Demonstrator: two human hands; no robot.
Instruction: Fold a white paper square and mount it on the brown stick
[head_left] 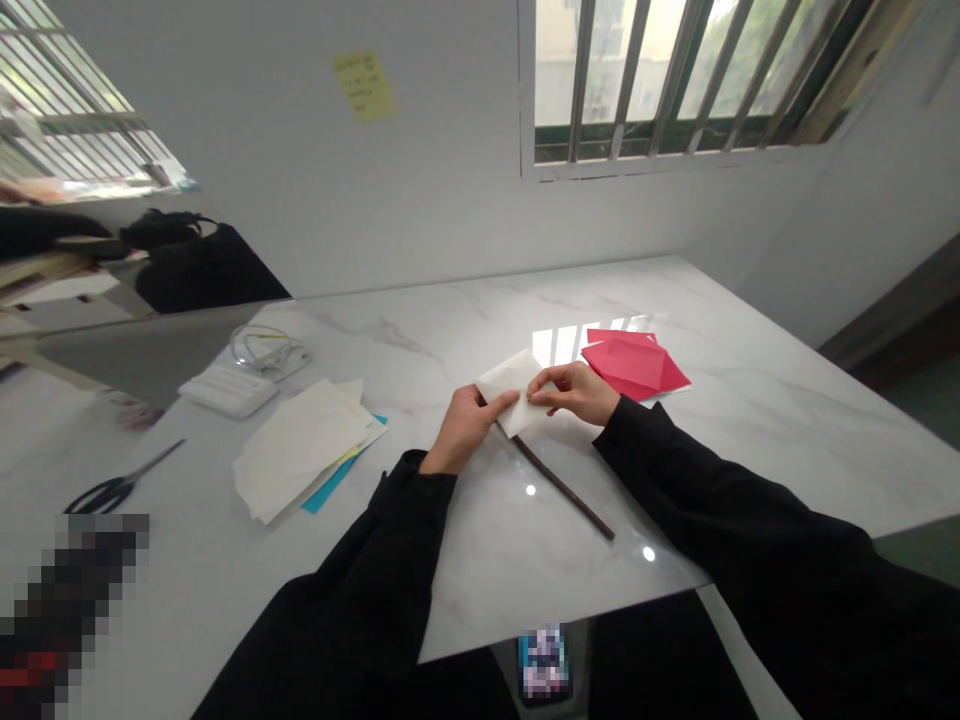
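Observation:
Both hands hold a small folded piece of white paper (510,385) just above the marble table (465,560). My left hand (466,425) pinches its near left edge with closed fingers. My right hand (576,392) pinches the paper's right side between thumb and fingers. A thin dark stick (566,490) lies on the table right below the paper, slanting toward me. Folded red paper (634,365) lies just beyond my right hand.
A stack of white, yellow and blue sheets (304,450) lies to the left. Farther left are black scissors (112,488), a white flat box (229,390) and a coiled white cable (262,348). A phone (544,662) shows below the table's near edge.

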